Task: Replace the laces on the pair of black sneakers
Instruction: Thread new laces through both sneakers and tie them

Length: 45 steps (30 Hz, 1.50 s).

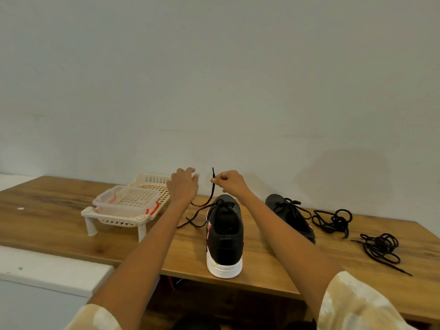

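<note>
At centre frame, on the wooden surface (262,265), the near black sneaker (225,236) is being unlaced: the right hand (229,183) pinches its lace end (212,184) aloft, the left hand (184,184) hovers released. Next, I'd judge, drawing the lace free of the eyelets.

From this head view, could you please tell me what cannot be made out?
- Near sneaker: toe and eyelets, hidden by its own heel and the right hand.
- Far sneaker: partly behind the right forearm.
- Left hand: palm faces away.
- Under the table: dark.
</note>
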Motion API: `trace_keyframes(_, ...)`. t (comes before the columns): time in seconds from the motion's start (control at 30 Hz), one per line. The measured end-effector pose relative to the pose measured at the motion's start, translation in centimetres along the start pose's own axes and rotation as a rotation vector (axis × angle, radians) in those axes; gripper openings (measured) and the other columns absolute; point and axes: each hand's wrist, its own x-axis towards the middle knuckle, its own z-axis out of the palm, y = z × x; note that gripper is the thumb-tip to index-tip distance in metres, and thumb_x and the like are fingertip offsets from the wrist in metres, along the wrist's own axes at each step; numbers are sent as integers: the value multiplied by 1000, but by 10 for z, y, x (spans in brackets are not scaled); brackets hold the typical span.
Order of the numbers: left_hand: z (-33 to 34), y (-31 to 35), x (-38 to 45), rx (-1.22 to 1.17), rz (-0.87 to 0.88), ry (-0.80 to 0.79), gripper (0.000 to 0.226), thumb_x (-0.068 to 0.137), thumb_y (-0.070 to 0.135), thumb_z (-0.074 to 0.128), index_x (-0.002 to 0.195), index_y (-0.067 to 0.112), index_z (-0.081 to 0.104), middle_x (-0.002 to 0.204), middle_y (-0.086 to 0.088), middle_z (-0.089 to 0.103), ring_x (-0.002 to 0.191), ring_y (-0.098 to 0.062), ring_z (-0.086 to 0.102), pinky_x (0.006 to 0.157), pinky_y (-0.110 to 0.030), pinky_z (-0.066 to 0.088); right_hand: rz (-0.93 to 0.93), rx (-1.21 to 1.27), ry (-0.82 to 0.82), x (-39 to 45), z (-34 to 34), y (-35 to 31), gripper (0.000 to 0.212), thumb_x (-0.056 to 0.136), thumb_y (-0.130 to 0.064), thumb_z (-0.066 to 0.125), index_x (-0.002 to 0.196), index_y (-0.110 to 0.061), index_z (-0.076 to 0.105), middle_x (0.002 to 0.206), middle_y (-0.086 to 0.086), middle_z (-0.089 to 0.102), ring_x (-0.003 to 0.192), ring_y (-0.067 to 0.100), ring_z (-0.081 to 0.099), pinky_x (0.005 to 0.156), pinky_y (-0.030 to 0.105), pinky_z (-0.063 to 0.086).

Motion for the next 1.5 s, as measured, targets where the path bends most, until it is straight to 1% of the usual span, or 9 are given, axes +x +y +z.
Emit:
trace_keyframes(0.13,14,15,6,-416,186,-222,26,94,31,55,103,14,73,107,-4,69,102,-24,61,82,-29,43,1,-39,-4,0,1,6,44,91,-25,62,54,-5,49,51,3,28,50,14,26,52,29,24)
trace_keyframes(0.23,27,20,4,-523,140,-128,20,90,25,62,98,10,74,99,-4,71,95,-16,62,80,-25,42,-1,-29,2,-1,-2,12,47,92,-26,60,52,-15,38,51,3,33,49,16,30,52,29,25)
trace_keyframes(0.3,34,23,0,-613,70,-68,19,90,21,61,93,7,74,93,-7,71,84,-15,60,79,-26,43,-10,-99,-10,-2,-4,16,23,92,-15,56,72,-11,66,75,9,64,72,21,57,67,33,45)
trace_keyframes(0.37,40,27,-2,-648,0,-64,21,92,21,59,88,5,73,89,-7,69,81,-16,58,80,-30,46,18,-141,-23,0,-7,22,26,88,-1,48,98,-11,70,108,9,67,98,22,60,85,34,48)
trace_keyframes(0.53,48,24,2,-498,165,-357,21,95,16,53,87,7,71,79,-10,64,77,-19,55,78,-32,42,108,-150,-44,5,-20,37,36,84,8,39,68,-18,58,91,10,64,84,31,63,81,44,56)
trace_keyframes(0.63,47,22,-3,-447,249,-472,17,91,11,56,96,8,73,83,-6,68,78,-15,59,76,-28,45,124,-67,-152,1,-30,40,38,83,11,40,61,-13,59,78,8,62,80,29,61,73,36,55)
trace_keyframes(0.83,43,24,-8,-398,161,-350,10,89,12,60,93,16,68,75,0,64,78,-16,60,73,-27,45,78,-267,-428,-10,-26,41,35,83,9,42,102,-4,68,71,0,55,75,20,54,71,30,51)
trace_keyframes(1.0,38,22,-17,-291,226,-403,18,90,19,59,103,14,71,90,-4,68,87,-18,63,84,-34,52,102,-307,-400,-12,-29,35,26,95,-33,49,90,-11,63,84,11,64,82,27,67,81,33,56)
trace_keyframes(1.5,45,43,-42,-231,206,-393,13,83,12,66,89,9,76,89,-6,72,77,-16,63,68,-25,47,217,-221,-236,-16,-51,42,19,86,-6,57,74,-9,43,75,15,46,72,38,55,72,33,54)
